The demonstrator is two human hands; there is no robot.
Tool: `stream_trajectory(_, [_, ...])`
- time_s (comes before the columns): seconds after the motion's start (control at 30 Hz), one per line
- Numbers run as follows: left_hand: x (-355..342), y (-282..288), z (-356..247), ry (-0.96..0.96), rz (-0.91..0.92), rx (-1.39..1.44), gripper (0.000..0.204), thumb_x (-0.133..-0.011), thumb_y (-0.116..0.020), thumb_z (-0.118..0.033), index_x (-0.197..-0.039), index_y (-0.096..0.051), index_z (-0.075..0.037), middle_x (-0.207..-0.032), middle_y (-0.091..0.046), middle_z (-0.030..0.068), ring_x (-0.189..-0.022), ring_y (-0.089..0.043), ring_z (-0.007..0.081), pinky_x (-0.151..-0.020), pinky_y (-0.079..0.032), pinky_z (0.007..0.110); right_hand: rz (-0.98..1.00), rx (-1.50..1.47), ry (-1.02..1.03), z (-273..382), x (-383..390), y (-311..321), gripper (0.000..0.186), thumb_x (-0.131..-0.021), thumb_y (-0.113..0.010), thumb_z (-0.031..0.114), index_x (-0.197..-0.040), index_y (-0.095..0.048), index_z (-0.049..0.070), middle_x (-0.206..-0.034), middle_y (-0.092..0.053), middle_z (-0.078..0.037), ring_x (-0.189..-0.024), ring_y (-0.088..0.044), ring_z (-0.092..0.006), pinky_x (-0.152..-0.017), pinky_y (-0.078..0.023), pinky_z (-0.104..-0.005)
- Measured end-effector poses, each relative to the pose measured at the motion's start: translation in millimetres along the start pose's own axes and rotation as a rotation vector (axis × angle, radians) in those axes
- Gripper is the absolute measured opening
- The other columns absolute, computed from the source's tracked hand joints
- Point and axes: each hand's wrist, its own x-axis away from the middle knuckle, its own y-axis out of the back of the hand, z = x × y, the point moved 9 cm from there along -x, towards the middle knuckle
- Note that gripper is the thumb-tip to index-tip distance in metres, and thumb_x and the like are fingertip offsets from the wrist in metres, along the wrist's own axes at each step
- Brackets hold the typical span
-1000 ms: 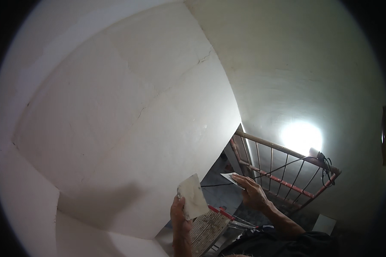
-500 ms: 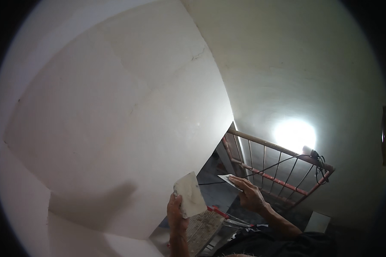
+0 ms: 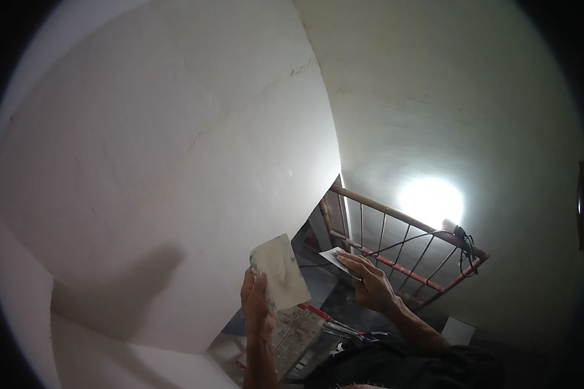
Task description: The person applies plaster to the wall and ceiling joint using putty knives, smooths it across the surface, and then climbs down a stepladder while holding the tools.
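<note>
My left hand (image 3: 257, 301) grips the edge of a flat rectangular putty board (image 3: 280, 272). Off-white, with smears on its face and dark marks along one side, the board stands tilted up before the sloping white plaster surface. To its right, my right hand (image 3: 372, 285) has its fingers laid along a thin, pale putty scraper (image 3: 336, 257), whose edge points toward the board. A gap separates the scraper from the board. The handle, if there is one, is hidden in my right hand.
Beyond my right hand runs a rusty red metal frame (image 3: 405, 220) with upright bars, carrying a bright lamp (image 3: 435, 202) and its cable. Below my hands lies a worn, spattered plank (image 3: 300, 334) with red edging. A pale wall (image 3: 486, 123) rises on the right.
The whole view has shifted, so the frame and lamp sit further left. My left hand has raised the putty board slightly, and the right hand still holds the scraper.
</note>
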Motion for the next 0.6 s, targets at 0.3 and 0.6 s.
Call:
stream_trajectory(0.3, [-12, 3, 1, -0.039, 0.030, -0.027, 0.034, -0.098, -0.046, -0.010, -0.130, -0.045, 0.003, -0.117, -0.060, 0.0160, -0.107, -0.063, 0.0230, -0.091, -0.055, 0.037, -0.009, 0.078, 0.026, 14, -4, 2, 0.060, -0.072, -0.054, -0.018, -0.128, -0.053, 0.000, -0.130, -0.058, -0.021, -0.122, -0.055, -0.0385, -0.104, -0.044, -0.0450])
stream_trajectory(0.6, [-17, -16, -47, -0.424, 0.002, -0.427, 0.033, -0.102, -0.044, -0.015, -0.129, -0.046, 0.003, -0.111, -0.061, 0.0145, -0.099, -0.061, 0.0156, -0.084, -0.050, 0.029, -0.011, 0.008, -0.135, 19, -5, 7, 0.045, -0.085, -0.052, -0.012, -0.128, -0.054, 0.000, -0.129, -0.059, -0.022, -0.123, -0.055, -0.0373, -0.104, -0.043, -0.0422])
